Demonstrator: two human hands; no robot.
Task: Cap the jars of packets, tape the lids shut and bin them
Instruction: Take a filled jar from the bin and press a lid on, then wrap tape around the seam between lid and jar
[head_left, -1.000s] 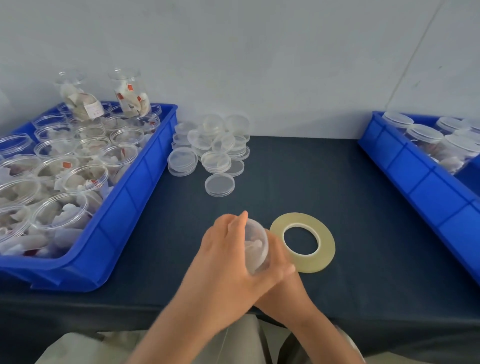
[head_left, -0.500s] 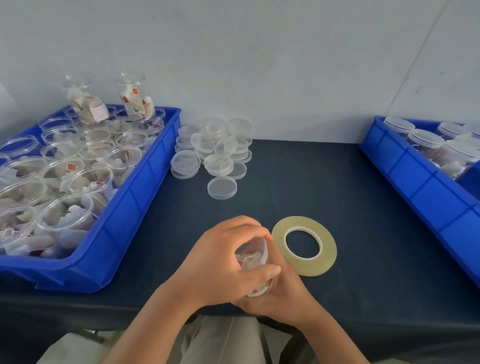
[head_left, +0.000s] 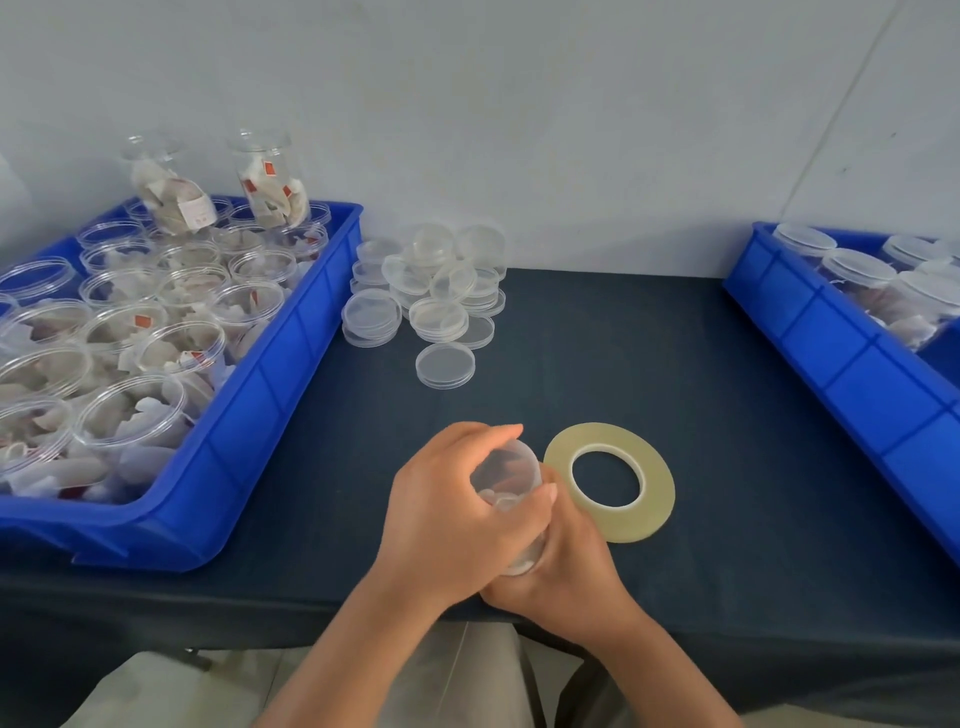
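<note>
Slippage was the risk: the left hand (head_left: 447, 514) gripped the tilted jar (head_left: 508, 475) of packets near the front edge of the table (head_left: 675, 364), the right hand (head_left: 566, 571) clasped its base; a loosened hold could drop it. Dark cloth; open-jar bin (head_left: 270, 415) left, loose lids (head_left: 444, 366), tape roll (head_left: 610, 525) just beside the hands, capped-jar bin (head_left: 841, 374) right, grey wall (head_left: 519, 104) behind.

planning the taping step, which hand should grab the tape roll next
Right, probably. The tape lies flat just beside the right hand, on its side of the jar. The left hand wraps the jar's top, farther from the tape, and could steady it alone.
</note>
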